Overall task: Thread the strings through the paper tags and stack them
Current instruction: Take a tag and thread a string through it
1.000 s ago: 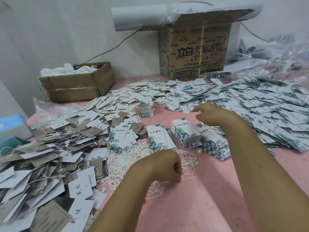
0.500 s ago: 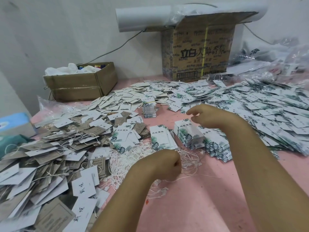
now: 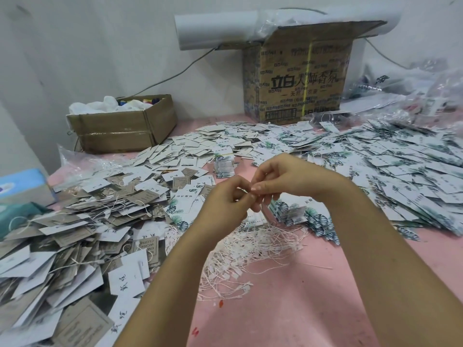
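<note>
Two hands meet directly above the heap of strings [image 3: 250,249] on the pink table [image 3: 313,309]. The left hand [image 3: 225,204] and the right hand [image 3: 285,179] are both curled, their fingertips touching, and together they pinch a thin white string [image 3: 263,214]. It hangs toward the heap with its long axis near vertical. No tag can be made out between the fingers. The nearest leaf-printed stacks [image 3: 290,211], a few leaning rows, lie just right of the heap, on the right hand's side. That hand is therefore judged the nearer for fetching a tag, and the string's free end points down, not toward them. Count: two hands and one held string, with far too many strings in the heap to number. Left of the heap lies a loose pile of threaded tags [image 3: 87,221], behind it one banded bundle [image 3: 224,166], and to its right a wide spread of loose tags [image 3: 400,171], uncountable. Far behind the heap, at the wall, are a small box [image 3: 120,131], a large box [image 3: 300,83] and one white roll [image 3: 215,28].
</note>
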